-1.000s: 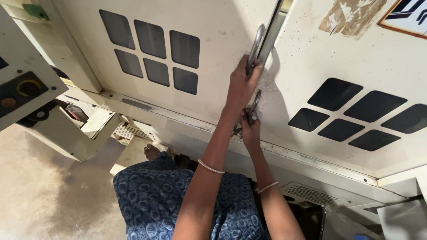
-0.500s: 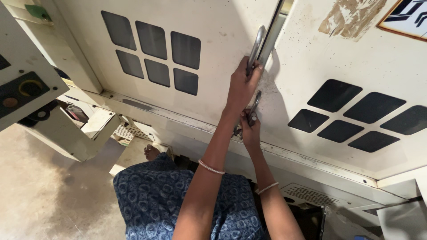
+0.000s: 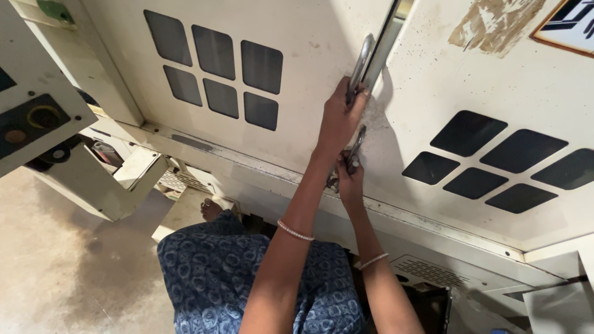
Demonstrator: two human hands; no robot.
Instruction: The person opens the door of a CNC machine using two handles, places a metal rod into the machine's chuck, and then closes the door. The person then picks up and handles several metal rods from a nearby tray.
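Our left hand (image 3: 337, 120) was closed around the lower part of the metal handle (image 3: 361, 62) on the left door (image 3: 297, 37) of the cream machine cabinet, the fingers wrapped round the bar close to the dark seam where the two doors met. Our right hand (image 3: 349, 176) sat just below it, closed on a second, smaller handle (image 3: 357, 143) near the bottom of that seam; how firmly it gripped we could not tell, since the fingers were partly hidden behind the metal.

Both handles stood in the middle of the scene, between the six dark window panes (image 3: 216, 68) on the left door and the matching panes (image 3: 501, 164) on the right door (image 3: 495, 80).

We judged the seam to be the main risk. With both hands so close to the door edges, a door that moved suddenly could have pinched a finger between the panels. The bracelet (image 3: 296, 231) on the left wrist could also have caught on a handle end or the ledge (image 3: 235, 162) under the doors.

Nearer to us our bare foot (image 3: 211, 209) rested beside a low step, right under the doors, so anything dropped or swung low might have struck it. A tug with both arms stretched far forward could have upset our balance on the concrete floor (image 3: 68, 260).
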